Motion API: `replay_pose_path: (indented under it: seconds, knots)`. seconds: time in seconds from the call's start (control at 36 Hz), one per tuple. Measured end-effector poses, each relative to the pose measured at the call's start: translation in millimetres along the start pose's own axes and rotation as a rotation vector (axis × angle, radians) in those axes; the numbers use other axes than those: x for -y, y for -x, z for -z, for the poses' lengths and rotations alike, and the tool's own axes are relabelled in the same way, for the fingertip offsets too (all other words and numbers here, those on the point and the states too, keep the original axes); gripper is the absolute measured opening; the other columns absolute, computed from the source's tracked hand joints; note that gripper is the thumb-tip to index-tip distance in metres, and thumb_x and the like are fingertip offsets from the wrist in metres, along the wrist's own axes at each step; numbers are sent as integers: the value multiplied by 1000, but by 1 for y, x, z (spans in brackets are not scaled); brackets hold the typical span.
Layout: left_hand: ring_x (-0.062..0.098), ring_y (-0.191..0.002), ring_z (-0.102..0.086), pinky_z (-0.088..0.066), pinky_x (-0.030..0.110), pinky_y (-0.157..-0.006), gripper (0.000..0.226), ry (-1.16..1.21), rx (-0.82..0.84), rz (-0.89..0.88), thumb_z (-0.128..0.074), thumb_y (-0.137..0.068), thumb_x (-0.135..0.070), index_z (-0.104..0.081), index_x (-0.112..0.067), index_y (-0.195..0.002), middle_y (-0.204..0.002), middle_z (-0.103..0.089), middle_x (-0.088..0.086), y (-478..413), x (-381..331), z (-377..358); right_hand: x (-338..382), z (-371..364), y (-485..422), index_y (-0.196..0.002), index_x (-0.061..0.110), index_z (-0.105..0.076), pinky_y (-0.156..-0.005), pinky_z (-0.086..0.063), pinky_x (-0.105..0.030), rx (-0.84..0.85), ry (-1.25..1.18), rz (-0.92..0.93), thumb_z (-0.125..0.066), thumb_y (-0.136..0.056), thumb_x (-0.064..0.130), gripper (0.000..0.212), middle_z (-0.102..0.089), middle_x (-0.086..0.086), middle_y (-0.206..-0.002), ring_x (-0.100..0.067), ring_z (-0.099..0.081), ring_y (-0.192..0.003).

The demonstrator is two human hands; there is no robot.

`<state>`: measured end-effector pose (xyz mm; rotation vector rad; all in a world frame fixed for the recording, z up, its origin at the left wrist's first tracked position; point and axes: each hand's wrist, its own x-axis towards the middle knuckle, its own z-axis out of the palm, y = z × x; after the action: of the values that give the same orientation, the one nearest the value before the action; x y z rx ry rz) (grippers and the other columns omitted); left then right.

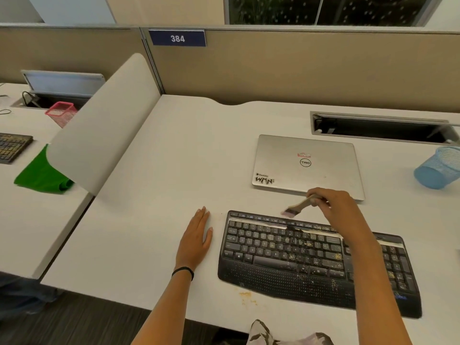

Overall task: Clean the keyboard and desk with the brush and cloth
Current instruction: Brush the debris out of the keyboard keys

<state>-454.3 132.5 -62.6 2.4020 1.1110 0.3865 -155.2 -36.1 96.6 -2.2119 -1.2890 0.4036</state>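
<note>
The right hand (pixel 331 205) gripped the brush (pixel 297 206), bristles over the far edge of the keyboard (pixel 286 260), which lay crosswise beneath it. The left hand (pixel 196 241) rested flat and open on the counter (pixel 161 195) just left of it.

Your keyboard (pixel 286 257) is black plastic — matt, dotted palm rest, crumb-speckled. The desk (pixel 161 170) looks smooth and matt; your brush (pixel 298 206) has a pale wooden handle; the laptop (pixel 306 170) reads as satin silver metal.

Forearms (pixel 159 314) bare; thin black band (pixel 183 272) behind left hand (pixel 196 236); mottled white-grey garment (pixel 261 332), possibly trousers.
</note>
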Motion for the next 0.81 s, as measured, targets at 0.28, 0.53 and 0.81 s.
replay_pose_path:
  seconds: [0.28,0.53,0.81]
  knots:
    - [1,-142,-10,-13,20,-113,64,-4,6,5,-21,-93,-50,-25,-18,-149,-154,-14,-12,0,1,-1,-4,4,1,-93,19,-69,-64,-41,-21,58,-113,-19,-61,-87,5,17,-67,8,-74,-12,-61,-75]
    - [1,-142,-11,-14,20,-113,64,-2,1,7,-21,-93,-49,-27,-18,-148,-154,-15,-12,0,0,0,-7,8,-1,-95,24,-68,-72,-49,-34,7,-130,16,-63,-86,10,17,-68,10,-80,-15,-62,-81]
    - [1,-141,-11,-14,20,-112,65,7,-12,19,-21,-92,-51,-28,-17,-147,-152,-14,-14,0,-2,2,-8,-4,-6,-99,18,-65,-61,-45,-28,-158,-116,39,-59,-90,15,11,-68,1,-80,-19,-60,-72]
